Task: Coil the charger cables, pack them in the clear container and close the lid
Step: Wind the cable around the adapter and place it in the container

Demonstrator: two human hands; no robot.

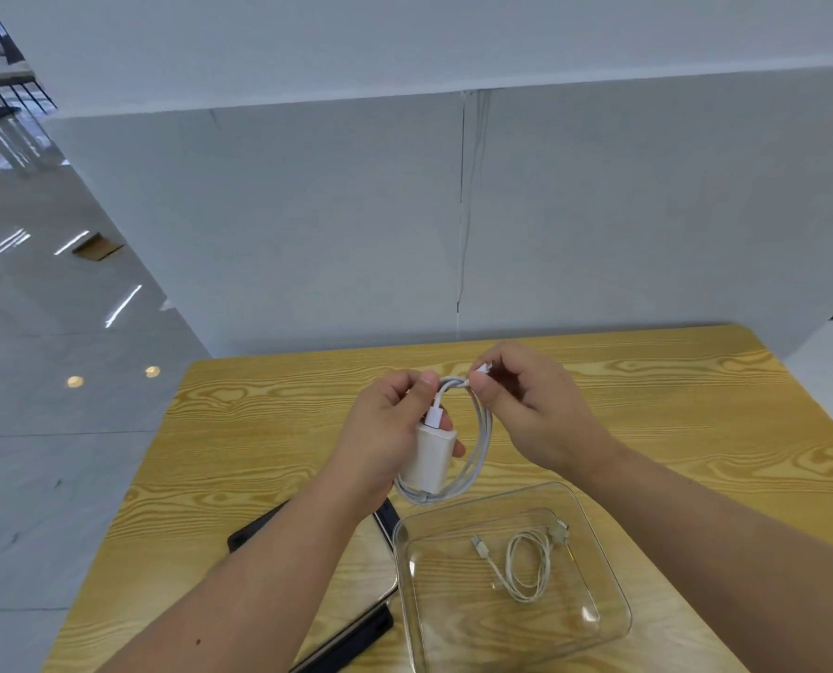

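Over the wooden table (268, 420), the left hand (385, 429) grips the white charger (429, 454); right hand (526, 405) fingers pinch the cable end (483, 369), with the clear container (613, 575) directly below.

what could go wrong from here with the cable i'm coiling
1. The right hand pinches only the free end of the white charger cable; if it slips, the loops around the adapter in the left hand may spring open.
2. The clear container already holds a coiled cable; dropping the bundle on it could tangle them.
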